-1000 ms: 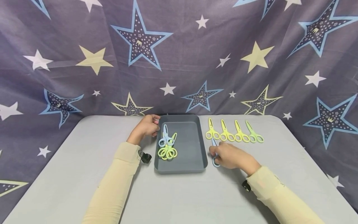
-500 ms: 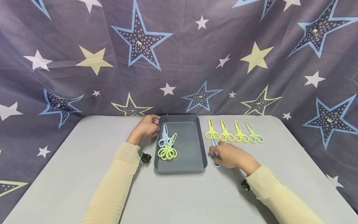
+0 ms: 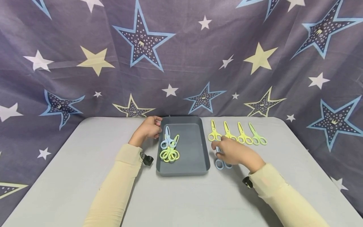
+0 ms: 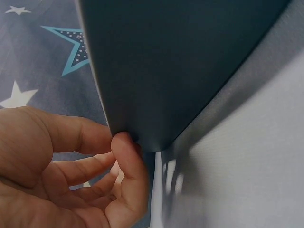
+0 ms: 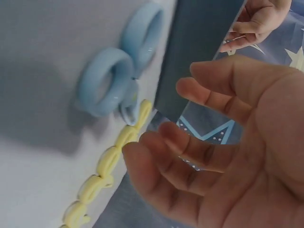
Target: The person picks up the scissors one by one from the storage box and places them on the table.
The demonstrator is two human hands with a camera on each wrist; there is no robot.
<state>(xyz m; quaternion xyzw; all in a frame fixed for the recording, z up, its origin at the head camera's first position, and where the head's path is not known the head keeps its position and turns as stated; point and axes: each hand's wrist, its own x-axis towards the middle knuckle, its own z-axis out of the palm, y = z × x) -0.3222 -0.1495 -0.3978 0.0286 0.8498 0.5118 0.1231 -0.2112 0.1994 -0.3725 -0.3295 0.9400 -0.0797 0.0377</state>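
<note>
My left hand (image 3: 147, 129) grips the dark grey tray (image 3: 195, 168) near its far left corner, with thumb and index fingertips at the edge in the left wrist view. Inside the tray, blue scissors (image 3: 168, 135) lie on top of yellow-green scissors (image 3: 170, 151). My right hand (image 3: 236, 154) hovers over another pair of blue scissors (image 5: 90, 92) on the table, right of the tray. Its fingers are loosely bent and spread apart, with nothing between them in the right wrist view. The blades of these scissors are partly hidden by the hand in the head view.
Yellow scissors (image 3: 214, 129) and more of the same colour stand in a row right of the tray, ending with green scissors (image 3: 253, 130). A star-patterned cloth (image 3: 181, 63) hangs behind the pale table (image 3: 175, 201).
My right hand has let go of the blue scissors and risen slightly off them, uncovering both handle rings. The scissors have turned a little on the table. My left hand stays at the tray.
</note>
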